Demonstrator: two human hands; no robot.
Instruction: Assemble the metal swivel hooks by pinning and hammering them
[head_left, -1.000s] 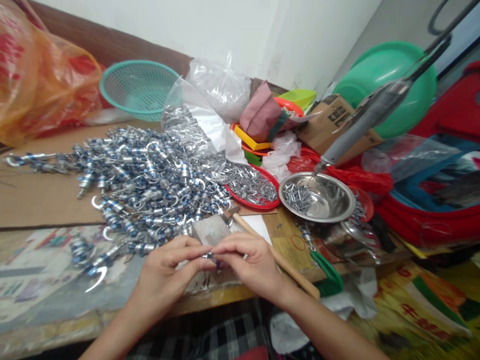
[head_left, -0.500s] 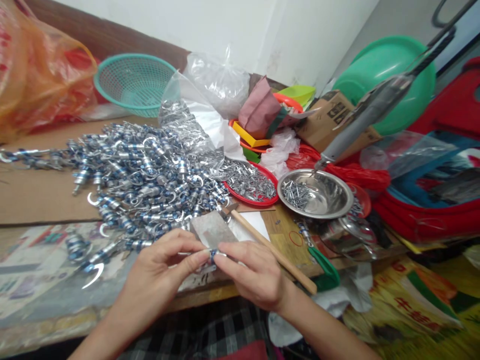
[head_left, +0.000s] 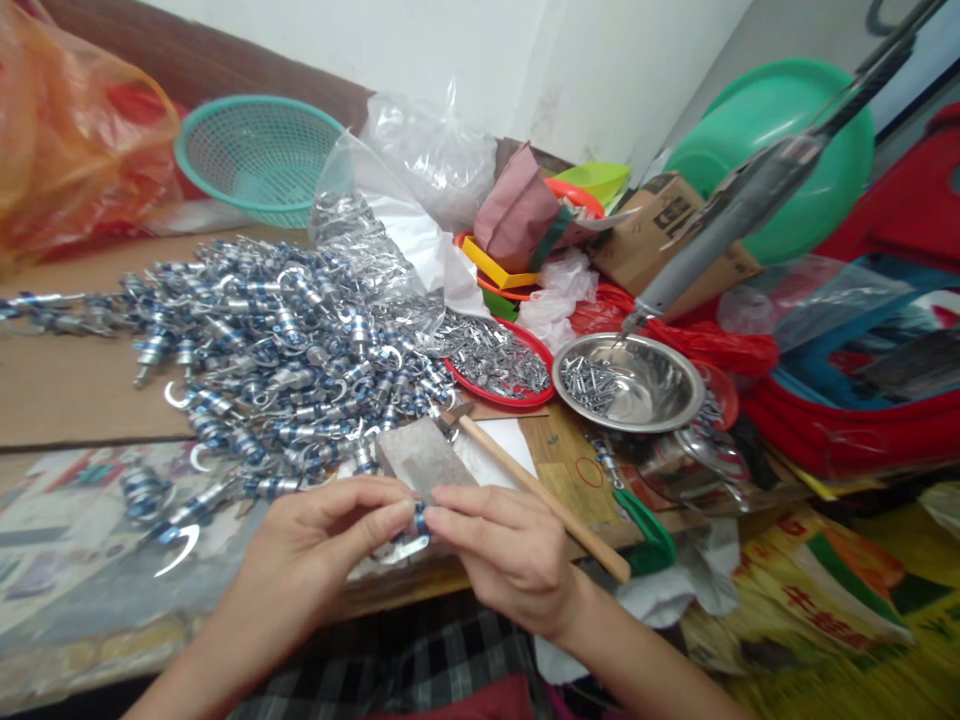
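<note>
Left hand (head_left: 319, 545), right hand (head_left: 517, 550) both pinching small metal part (head_left: 419, 521) over near edge of table (head_left: 561, 455). Fingertip grip could slip, dropping part; right hand might nudge hammer (head_left: 529, 483) beside it.

Fingers (head_left: 394, 519) hide most of the blue-and-silver part (head_left: 420, 518); the left edge crops the orange bag (head_left: 82, 150); a grey tool (head_left: 705, 238) partly covers the green basin (head_left: 780, 100).
</note>
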